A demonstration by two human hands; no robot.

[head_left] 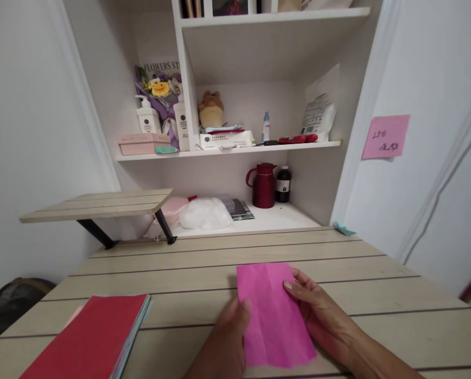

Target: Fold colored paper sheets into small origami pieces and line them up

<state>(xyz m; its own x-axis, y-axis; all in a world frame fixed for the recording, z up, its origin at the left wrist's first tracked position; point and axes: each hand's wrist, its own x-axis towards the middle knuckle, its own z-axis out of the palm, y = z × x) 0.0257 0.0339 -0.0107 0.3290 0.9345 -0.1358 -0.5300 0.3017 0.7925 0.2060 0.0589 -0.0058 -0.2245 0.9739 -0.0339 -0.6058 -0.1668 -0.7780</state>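
A bright pink sheet of paper [272, 316], lightly creased, is held up above the wooden table between my two hands. My left hand [232, 329] grips its left edge, thumb on the near face and the fingers hidden behind. At the right edge, my right hand [318, 305] pinches the sheet, thumb in front and the other fingers behind it. To the left lies a stack of coloured paper [97, 337] with a red sheet on top.
The slatted table [385, 300] meets a white shelf unit [259, 150]. A small raised wooden stand [101, 205] is at the back left. A dark red jug [263, 185], a dark bottle [283, 184] and a white fluffy bundle [206, 213] sit in the lower shelf space.
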